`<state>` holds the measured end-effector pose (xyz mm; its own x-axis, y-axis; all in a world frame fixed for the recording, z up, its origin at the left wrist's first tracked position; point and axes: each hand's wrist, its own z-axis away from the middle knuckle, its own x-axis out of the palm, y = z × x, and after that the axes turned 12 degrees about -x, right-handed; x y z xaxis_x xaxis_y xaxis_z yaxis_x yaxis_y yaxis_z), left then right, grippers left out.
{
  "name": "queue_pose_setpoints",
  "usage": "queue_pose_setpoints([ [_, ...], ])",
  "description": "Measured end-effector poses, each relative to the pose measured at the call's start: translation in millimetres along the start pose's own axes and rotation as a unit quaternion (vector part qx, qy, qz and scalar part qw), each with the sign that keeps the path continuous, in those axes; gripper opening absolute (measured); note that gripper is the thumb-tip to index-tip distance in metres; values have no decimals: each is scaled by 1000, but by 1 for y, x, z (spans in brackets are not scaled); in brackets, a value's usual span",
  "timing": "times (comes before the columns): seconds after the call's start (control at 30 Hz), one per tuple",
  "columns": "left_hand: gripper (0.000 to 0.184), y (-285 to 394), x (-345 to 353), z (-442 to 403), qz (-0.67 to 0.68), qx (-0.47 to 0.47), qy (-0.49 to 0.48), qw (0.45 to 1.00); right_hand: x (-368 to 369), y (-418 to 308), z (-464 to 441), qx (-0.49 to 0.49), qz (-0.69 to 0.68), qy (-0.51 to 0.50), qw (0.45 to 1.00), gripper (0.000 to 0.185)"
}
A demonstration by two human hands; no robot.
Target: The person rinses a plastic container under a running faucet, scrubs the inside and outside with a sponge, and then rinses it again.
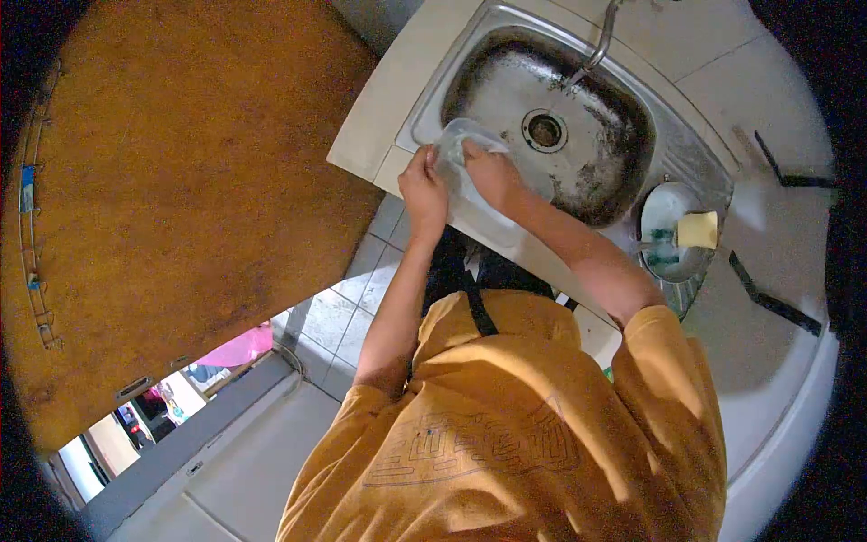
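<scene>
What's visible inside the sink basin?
A round drain and dark marks on the metal. The translucent container, right hand and right forearm hide part of the near side; whatever lies beneath them cannot be made out.

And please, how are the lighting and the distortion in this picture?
Head view: black corners and curved edges, suggesting a wide lens; speckled noise across the large brown wooden panel; glints on the silver metal sink; faint outline on the translucent plastic container.
</scene>
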<state>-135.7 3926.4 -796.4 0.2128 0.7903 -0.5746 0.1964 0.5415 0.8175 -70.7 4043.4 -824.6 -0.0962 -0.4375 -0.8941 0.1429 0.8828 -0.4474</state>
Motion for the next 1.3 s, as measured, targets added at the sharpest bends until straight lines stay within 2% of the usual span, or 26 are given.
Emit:
queue_pose_setpoints([
  [0.07,22,4,1,6,2,-15,-4,1000,26,7,2,-98,-9,52,994,19],
  [0.1,21,4,2,9,-2,-20,-2,1000,34,3,7,-98,-9,53,994,19],
  [0.17,21,7,1,11,-7,-24,1,1000,42,-12,19,-142,-69,1,987,21],
  [0.2,20,9,-2,12,-17,-28,-4,999,40,-11,21,-143,-69,1,987,21],
  [0.27,19,14,-5,15,-26,-32,-9,999,34,-5,25,-232,-6,32,972,20],
  [0.3,19,16,-6,17,-14,-11,-1,1000,24,-2,23,-233,-6,32,972,20],
  [0.37,20,20,-3,17,-3,11,7,1000,-6,1,16,21,-92,10,996,20],
  [0.47,20,27,4,17,0,0,8,1000,-26,-5,13,-28,-49,-32,998,23],
  [0.5,24,33,2,18,-39,-21,-3,999,-23,-6,18,-28,-50,-32,998,23],
  [0.57,29,36,2,23,-79,-41,-13,996,-10,-7,32,-171,-117,7,978,22],
  [0.67,30,33,10,33,-27,-46,-22,998,-14,7,42,-203,-71,-12,976,21],
  [0.7,26,35,13,34,-18,-17,-6,1000,-18,16,42,-203,-71,-11,976,21],
  [0.73,23,36,17,36,-8,13,10,1000,-26,26,38,-158,-55,-5,986,22],
  [0.77,23,39,21,37,-9,13,10,1000,-33,33,37,-112,-39,2,993,24],
  [0.8,25,41,26,38,-6,11,17,1000,-41,32,38,-112,-40,2,993,24],
  [0.87,27,45,28,41,-4,9,24,1000,-55,25,39,-71,-88,-64,992,27],
  [0.9,28,47,27,44,-12,9,15,1000,-45,22,43,-71,-88,-64,992,27],
  [0.97,28,48,28,47,-21,9,6,1000,-13,19,54,-169,-90,-50,980,28],
  [1.0,29,48,29,48,-13,6,5,1000,-19,21,57,-169,-90,-49,980,28],
  [1.07,30,47,33,48,-6,4,5,1000,-32,31,63,-231,-31,-16,972,27],
  [1.1,27,54,32,47,0,23,10,1000,-39,38,60,-231,-31,-15,972,27],
  [1.17,25,62,33,46,7,43,15,999,-48,54,47,-110,-38,-32,993,25],
  [1.23,20,65,37,45,3,-22,2,1000,-31,56,46,-118,-51,-18,992,22],
  [1.3,20,62,44,43,5,-30,5,1000,-17,52,48,-125,-63,-4,990,19],
])
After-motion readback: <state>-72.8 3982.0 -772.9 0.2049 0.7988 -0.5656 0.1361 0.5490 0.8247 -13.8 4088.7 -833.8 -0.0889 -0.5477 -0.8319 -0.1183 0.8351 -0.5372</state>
